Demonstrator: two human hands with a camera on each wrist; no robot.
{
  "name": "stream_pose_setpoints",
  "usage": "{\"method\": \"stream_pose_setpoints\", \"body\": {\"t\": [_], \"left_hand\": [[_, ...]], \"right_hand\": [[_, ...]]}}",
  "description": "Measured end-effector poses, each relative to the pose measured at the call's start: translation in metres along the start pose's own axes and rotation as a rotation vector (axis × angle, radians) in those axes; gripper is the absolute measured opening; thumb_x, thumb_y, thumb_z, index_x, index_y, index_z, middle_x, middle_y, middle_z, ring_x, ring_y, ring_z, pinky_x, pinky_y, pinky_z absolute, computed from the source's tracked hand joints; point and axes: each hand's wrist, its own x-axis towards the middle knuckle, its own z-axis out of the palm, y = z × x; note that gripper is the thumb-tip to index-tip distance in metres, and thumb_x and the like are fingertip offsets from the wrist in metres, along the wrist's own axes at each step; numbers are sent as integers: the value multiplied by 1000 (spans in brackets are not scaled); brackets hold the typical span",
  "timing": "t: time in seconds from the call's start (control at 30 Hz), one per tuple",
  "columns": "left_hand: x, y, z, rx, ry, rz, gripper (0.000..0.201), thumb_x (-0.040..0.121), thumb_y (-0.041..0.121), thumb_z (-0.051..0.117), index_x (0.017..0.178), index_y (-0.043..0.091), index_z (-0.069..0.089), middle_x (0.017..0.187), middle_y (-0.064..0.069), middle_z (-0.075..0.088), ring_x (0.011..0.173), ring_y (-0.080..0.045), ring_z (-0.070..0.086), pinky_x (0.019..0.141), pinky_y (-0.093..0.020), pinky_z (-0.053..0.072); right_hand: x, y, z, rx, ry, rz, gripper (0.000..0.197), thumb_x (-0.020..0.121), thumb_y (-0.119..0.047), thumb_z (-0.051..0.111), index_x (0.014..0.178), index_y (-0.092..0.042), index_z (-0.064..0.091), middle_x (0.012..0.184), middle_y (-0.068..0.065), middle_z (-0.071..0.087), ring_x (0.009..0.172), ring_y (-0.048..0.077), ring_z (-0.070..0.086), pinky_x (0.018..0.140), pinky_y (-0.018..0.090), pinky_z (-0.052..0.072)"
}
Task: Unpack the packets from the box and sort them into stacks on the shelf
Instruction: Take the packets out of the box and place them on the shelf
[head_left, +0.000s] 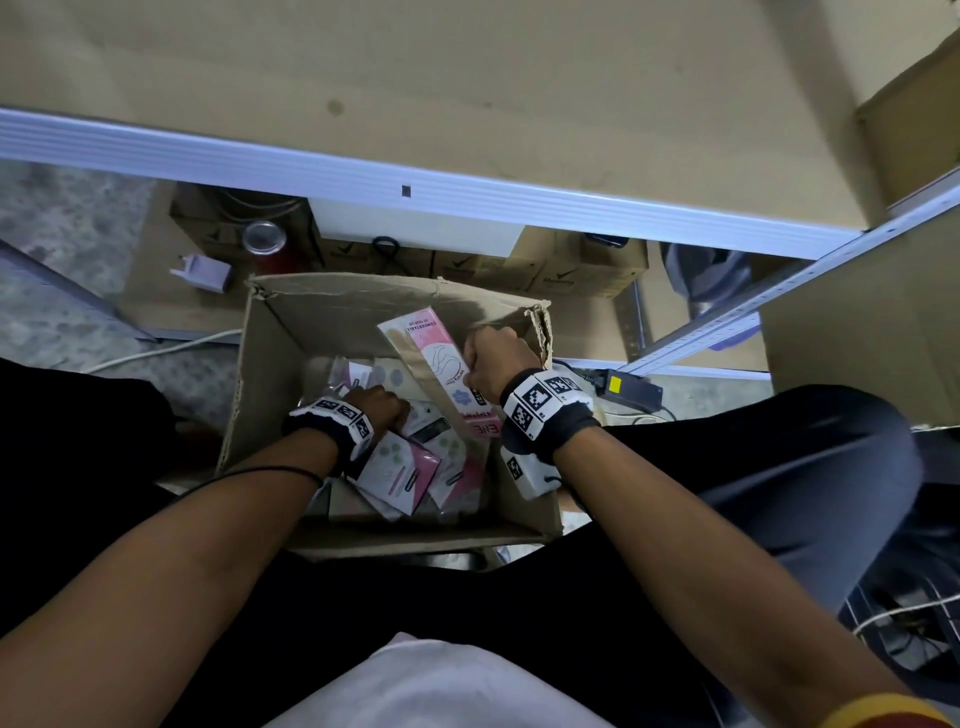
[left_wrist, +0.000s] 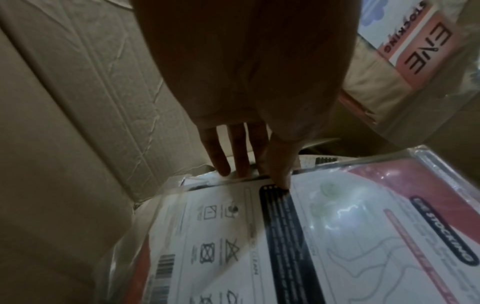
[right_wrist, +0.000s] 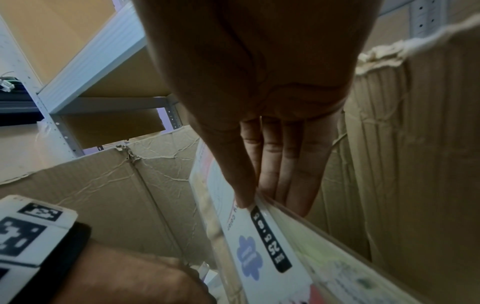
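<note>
**A:** From the head view, what are your hands doing?

**B:** Both are down in the box (head_left: 395, 312), which sits on the floor between my knees, below the shelf (head_left: 415, 93). My right hand (head_left: 496, 361) grips a long pink-and-white packet (head_left: 431, 364), tilted up against the right wall so I can lift it clear, I reckon. My left hand (head_left: 376, 408) is lower, on the loose pile of packets (head_left: 400, 467). I count one packet raised and at least four lying below; they overlap too much for an exact count. No stack shows on the shelf.

**A:** And the left wrist view?

**B:** My left hand (left_wrist: 244, 148) pinches the edge of one clear-wrapped packet (left_wrist: 233, 236), thumb on top and three fingers (left_wrist: 221, 160) straight behind it. I judge that's to peel it off the pile. Two more packets show: one beside it, one labelled stocking (left_wrist: 415, 51) above.

**A:** The right wrist view?

**B:** My right hand (right_wrist: 275, 164) clamps the tall packet (right_wrist: 259, 242) by its edge, thumb in front and four fingers (right_wrist: 291, 174) flat behind, near the wall of the box (right_wrist: 415, 164). Only that packet is plain here, with my left wrist (right_wrist: 103, 273) below.
</note>
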Motion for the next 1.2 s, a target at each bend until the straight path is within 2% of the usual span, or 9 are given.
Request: {"method": "stream_pose_setpoints", "body": {"t": [0.1,0.2,0.37,0.6,0.7,0.83,1.07,1.13,1.2], "left_hand": [[0,0,-5,56,-37,10,37,87,5,60,122,18,61,125,-8,62,119,-29,57,95,-42,50],[-2,2,-12,133,-79,-1,23,88,10,62,110,9,70,119,-13,67,113,-30,62,91,-41,52],[-12,3,-26,102,-62,-24,23,86,19,70,107,10,72,119,-16,66,108,-33,65,85,-36,49],[-37,4,-49,-35,-53,-13,15,76,12,79,92,14,79,103,-4,75,99,-24,68,84,-32,55],[-52,7,-64,-96,48,-17,14,74,16,81,88,19,80,95,7,76,92,-15,68,78,-25,52],[-78,13,-85,-122,148,8,9,77,14,78,85,19,79,92,8,75,90,-13,68,82,-31,56],[-140,14,-137,-206,404,54,7,73,20,83,72,24,77,71,15,66,69,-5,59,54,-11,36],[-161,14,-156,-217,470,63,7,75,23,83,72,22,77,70,16,67,66,1,58,55,-5,32],[-180,16,-174,-234,526,83,6,76,22,83,74,20,77,71,15,68,66,3,59,61,-8,36]], "right_hand": [[1,0,2,-14,-10,-6,16,85,-11,72,99,-10,64,114,14,59,99,30,62,91,42,54],[2,-1,4,-28,-12,-4,20,84,-12,72,103,-9,64,118,15,58,103,32,62,93,44,53],[3,-6,8,-56,2,-19,21,84,-12,72,103,-11,65,121,15,57,107,33,61,94,44,52],[-1,-8,7,-62,58,-29,21,84,-12,73,103,-11,66,117,13,60,104,31,62,93,43,53],[-6,-8,5,-49,91,-41,19,83,-14,74,100,-13,65,114,11,61,103,30,62,92,40,53],[-16,-8,-5,-49,138,-56,20,81,-16,75,96,-15,64,115,13,60,104,33,62,91,41,53],[-43,-10,-47,-12,251,-136,16,71,-15,78,75,-20,63,94,7,70,94,28,65,79,32,54],[-56,-10,-63,30,298,-155,19,70,-13,79,73,-21,62,94,8,70,89,27,66,78,30,56],[-71,-9,-80,43,339,-193,17,71,-13,80,79,-19,66,95,8,71,91,26,67,83,33,57]]}}
